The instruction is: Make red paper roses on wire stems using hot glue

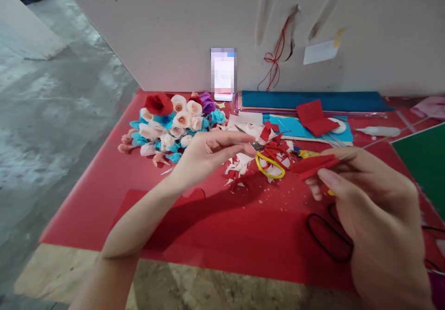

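Observation:
My right hand (pixel 378 203) pinches a red crepe paper piece (pixel 314 165), wrapped at one end around a thin stem that runs up to the right. My left hand (pixel 212 155) hangs over the table, fingers stretched out and thumb apart, with nothing visible between them. Just beyond its fingertips lie scissors (pixel 274 175) with yellow and red handles; I cannot tell whether the fingers touch them. White and red paper scraps (pixel 239 166) surround the scissors. Left of them is a heap of paper flowers (pixel 181 119) in white, blue, red and purple.
A phone (pixel 224 71) leans against the white wall. Blue paper (pixel 313 102), a folded red paper piece (pixel 318 119) and a white glue bottle (pixel 378 131) lie at the back right. A black cord (pixel 323 247) lies near my right hand; a green sheet (pixel 424 161) is farther right.

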`<state>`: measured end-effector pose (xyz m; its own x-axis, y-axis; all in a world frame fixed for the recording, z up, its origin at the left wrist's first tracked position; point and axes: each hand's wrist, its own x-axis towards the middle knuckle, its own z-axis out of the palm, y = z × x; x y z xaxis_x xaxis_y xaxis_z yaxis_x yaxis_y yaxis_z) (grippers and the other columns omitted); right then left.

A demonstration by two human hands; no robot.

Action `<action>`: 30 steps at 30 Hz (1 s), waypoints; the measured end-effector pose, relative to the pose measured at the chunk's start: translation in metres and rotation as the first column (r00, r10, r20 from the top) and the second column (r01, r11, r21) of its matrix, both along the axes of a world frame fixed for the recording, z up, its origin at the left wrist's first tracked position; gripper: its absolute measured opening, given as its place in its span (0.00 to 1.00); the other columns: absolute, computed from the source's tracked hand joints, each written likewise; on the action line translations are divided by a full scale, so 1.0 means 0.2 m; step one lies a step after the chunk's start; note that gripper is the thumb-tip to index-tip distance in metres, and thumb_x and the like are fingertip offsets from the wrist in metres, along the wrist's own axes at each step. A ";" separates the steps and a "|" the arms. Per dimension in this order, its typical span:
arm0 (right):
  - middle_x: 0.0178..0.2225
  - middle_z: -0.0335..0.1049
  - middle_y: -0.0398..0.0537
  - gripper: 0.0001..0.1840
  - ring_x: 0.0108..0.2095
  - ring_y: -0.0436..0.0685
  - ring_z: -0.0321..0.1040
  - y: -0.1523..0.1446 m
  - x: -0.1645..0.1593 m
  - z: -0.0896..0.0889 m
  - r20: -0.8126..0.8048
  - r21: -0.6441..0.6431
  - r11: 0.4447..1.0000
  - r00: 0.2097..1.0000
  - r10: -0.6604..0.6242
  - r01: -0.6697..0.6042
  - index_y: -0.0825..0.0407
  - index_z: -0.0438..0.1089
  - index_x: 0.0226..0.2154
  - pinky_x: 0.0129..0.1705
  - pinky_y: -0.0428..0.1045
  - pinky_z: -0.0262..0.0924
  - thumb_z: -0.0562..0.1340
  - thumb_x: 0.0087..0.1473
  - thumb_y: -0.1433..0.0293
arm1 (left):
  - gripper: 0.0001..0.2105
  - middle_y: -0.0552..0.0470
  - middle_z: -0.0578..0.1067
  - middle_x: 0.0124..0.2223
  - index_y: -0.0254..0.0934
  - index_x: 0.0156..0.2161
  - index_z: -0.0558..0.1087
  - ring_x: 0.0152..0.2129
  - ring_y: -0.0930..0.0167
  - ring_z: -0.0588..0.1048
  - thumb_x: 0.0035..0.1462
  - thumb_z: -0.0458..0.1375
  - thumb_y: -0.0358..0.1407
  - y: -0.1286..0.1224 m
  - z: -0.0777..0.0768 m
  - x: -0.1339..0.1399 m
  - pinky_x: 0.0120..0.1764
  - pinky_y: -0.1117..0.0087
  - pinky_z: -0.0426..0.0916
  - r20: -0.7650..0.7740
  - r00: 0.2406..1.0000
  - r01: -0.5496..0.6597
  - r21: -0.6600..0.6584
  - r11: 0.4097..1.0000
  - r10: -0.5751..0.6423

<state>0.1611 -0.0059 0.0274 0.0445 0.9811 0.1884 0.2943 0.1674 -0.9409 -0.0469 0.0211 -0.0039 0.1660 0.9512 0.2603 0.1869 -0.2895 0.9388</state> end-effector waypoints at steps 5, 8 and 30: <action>0.24 0.63 0.39 0.04 0.23 0.47 0.57 0.01 0.00 0.00 -0.025 -0.022 1.000 1.000 0.003 -0.003 0.50 0.68 0.26 0.25 0.47 0.46 0.60 0.51 0.69 | 0.11 0.57 0.81 0.35 0.41 0.44 0.75 0.35 0.80 0.78 0.61 0.53 0.28 0.01 -0.01 -0.01 0.39 0.84 0.72 -0.002 0.999 0.035 0.002 0.999 -0.035; 0.22 0.62 0.40 0.04 0.22 0.46 0.57 0.02 0.00 0.00 -0.065 -0.065 0.997 0.997 0.043 -0.047 0.50 0.68 0.26 0.23 0.46 0.47 0.61 0.51 0.69 | 0.12 0.56 0.81 0.34 0.39 0.45 0.74 0.34 0.79 0.78 0.62 0.51 0.28 0.01 -0.01 0.00 0.39 0.82 0.72 -0.005 0.999 0.045 0.006 0.999 -0.045; 0.19 0.60 0.37 0.02 0.18 0.43 0.54 0.09 0.03 -0.15 -0.266 -0.205 0.843 0.857 0.441 -0.497 0.50 0.69 0.34 0.19 0.38 0.50 0.60 0.56 0.69 | 0.12 0.56 0.71 0.22 0.35 0.29 0.71 0.22 0.76 0.69 0.61 0.48 0.27 -0.07 -0.03 0.08 0.54 0.61 0.63 -0.659 0.752 0.382 0.431 0.817 -0.004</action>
